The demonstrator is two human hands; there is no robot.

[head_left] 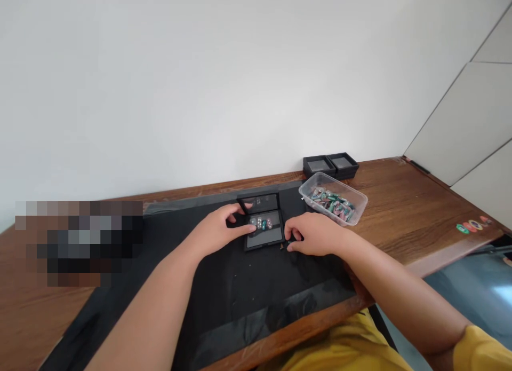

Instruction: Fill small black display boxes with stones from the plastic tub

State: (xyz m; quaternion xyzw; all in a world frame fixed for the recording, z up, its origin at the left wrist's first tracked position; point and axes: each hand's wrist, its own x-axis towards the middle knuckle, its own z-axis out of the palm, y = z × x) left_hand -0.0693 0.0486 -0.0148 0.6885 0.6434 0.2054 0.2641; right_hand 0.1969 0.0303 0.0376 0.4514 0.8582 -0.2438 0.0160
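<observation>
A small black hinged case lies open on a black mat, its lid tilted up at the back. Inside it sit a few small coloured pieces. My left hand grips the case's left side, thumb and fingers on its edge by the lid. My right hand rests at the case's right edge, fingertips touching its front right corner. Whether anything small is pinched in the right fingers I cannot tell.
A clear plastic tub with several coloured pieces stands right of the case. Two black square boxes sit behind it by the wall. Coloured stickers mark the wooden table's right edge. A blurred patch covers the left.
</observation>
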